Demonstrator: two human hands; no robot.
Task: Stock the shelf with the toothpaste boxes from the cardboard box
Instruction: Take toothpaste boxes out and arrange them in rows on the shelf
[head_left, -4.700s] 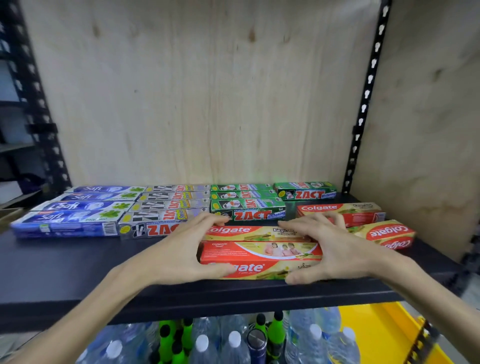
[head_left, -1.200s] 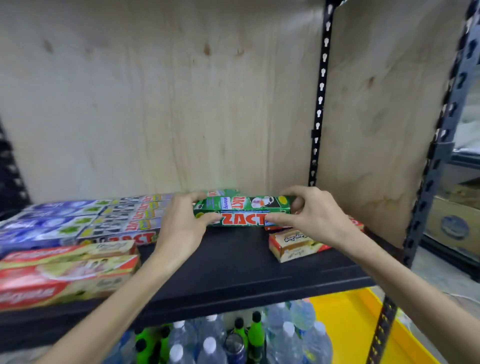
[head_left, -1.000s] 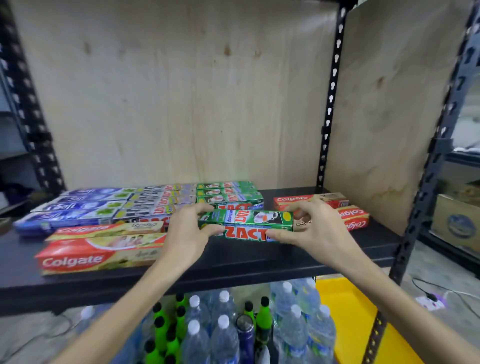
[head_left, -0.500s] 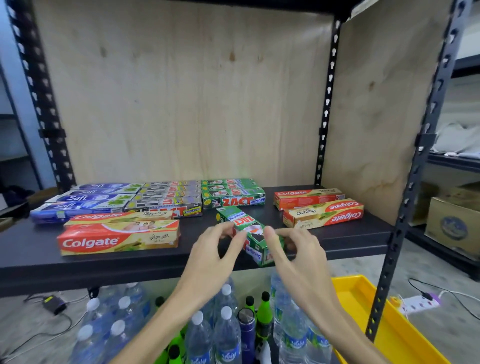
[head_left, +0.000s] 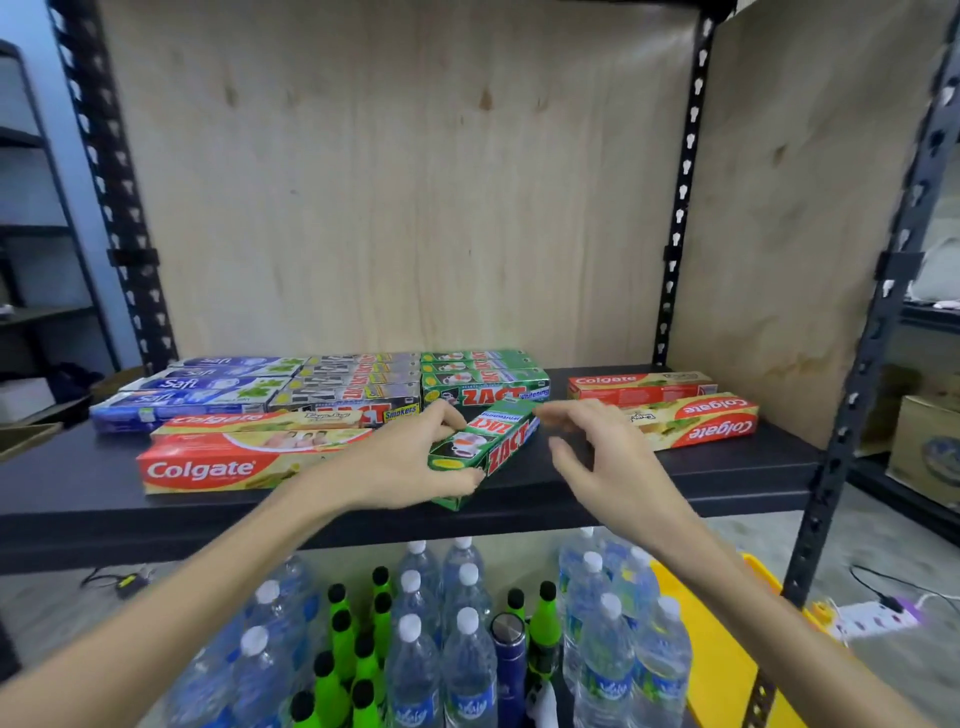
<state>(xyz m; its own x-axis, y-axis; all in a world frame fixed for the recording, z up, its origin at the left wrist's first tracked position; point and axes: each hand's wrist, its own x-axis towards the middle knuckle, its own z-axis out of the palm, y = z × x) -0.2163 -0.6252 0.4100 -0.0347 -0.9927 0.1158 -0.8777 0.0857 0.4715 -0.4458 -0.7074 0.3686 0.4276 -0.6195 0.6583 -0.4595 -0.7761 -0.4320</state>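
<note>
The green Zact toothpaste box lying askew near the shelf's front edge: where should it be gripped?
Grip the green Zact toothpaste box across its long narrow sides near the middle, coming from the front; it lies flat and diagonal, and the left hand already holds its near end.

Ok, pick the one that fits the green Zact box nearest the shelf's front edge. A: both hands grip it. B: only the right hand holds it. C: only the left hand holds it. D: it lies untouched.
C: the left hand wraps its fingers round the green Zact box, while the right hand hovers open beside it.
</note>
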